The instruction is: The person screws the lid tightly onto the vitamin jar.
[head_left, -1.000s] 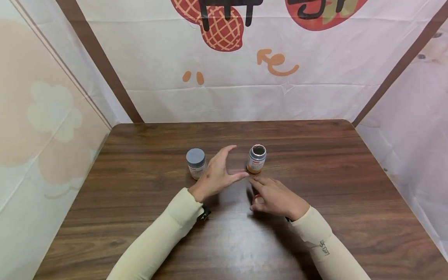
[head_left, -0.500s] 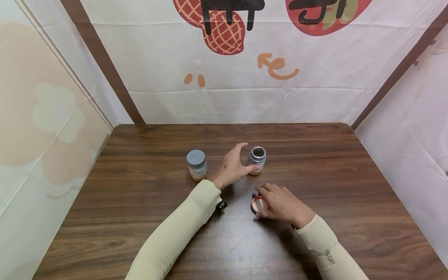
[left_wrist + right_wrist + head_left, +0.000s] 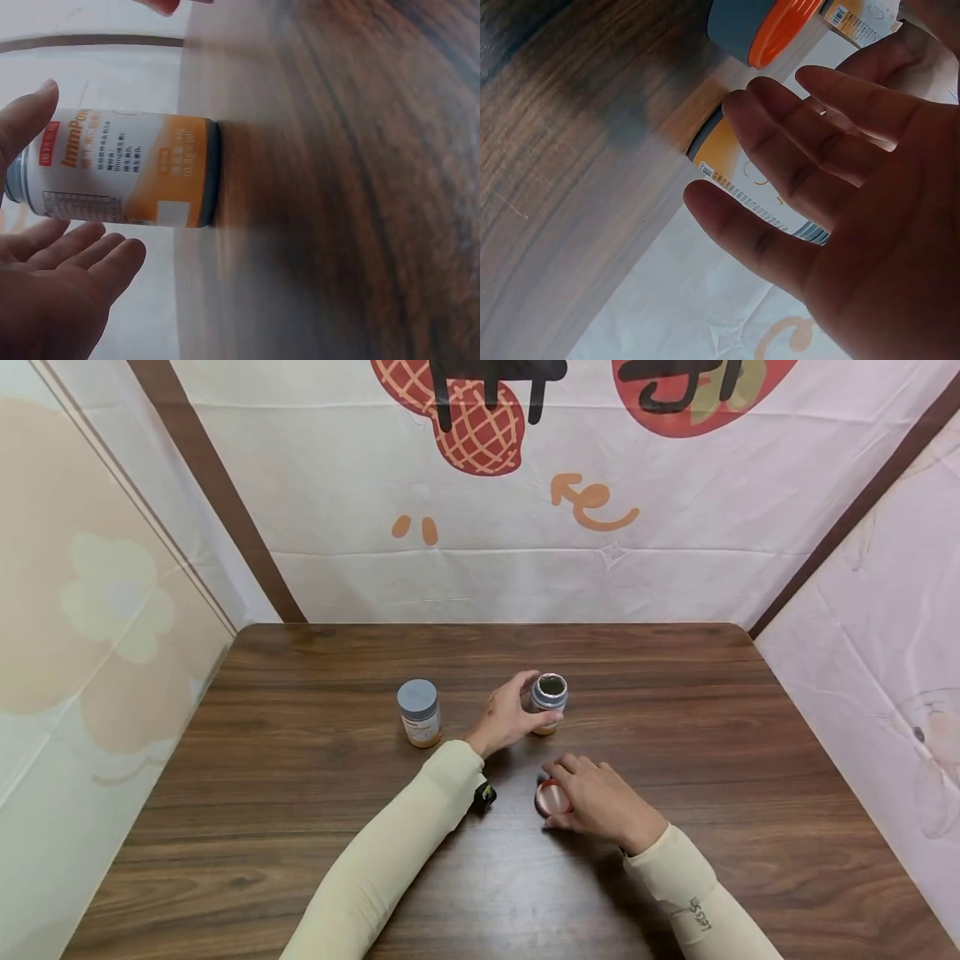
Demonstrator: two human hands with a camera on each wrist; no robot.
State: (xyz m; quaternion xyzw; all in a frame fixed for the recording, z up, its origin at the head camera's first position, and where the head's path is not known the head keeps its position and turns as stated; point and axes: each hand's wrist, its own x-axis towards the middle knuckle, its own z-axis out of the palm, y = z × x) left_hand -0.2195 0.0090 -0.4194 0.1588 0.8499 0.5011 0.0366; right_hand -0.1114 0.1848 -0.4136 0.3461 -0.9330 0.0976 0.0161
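An uncapped supplement bottle [image 3: 548,697] with a torn foil rim stands upright on the table. My left hand [image 3: 504,718] is around its near left side, thumb in front and fingers behind. The left wrist view shows the bottle [image 3: 112,169] between the thumb and the extended fingers, with a gap at the fingertips. Nearer the table's front, the bottle's lid [image 3: 552,798] lies with its orange-red inside facing up. Beside it is my right hand [image 3: 603,802], thumb and fingers spread about the lid. In the right wrist view its fingers look apart from the lid [image 3: 739,30].
A second, capped bottle [image 3: 420,714] with a grey-blue lid stands to the left of my left hand. The dark wood table [image 3: 300,760] meets a printed cloth backdrop [image 3: 337,585] at its far edge, with more cloth at both sides.
My left hand has moved right, from beside the capped bottle to around the uncapped one. The right hand has shifted slightly nearer me, leaving more of the lid visible. Both bottles stay put.
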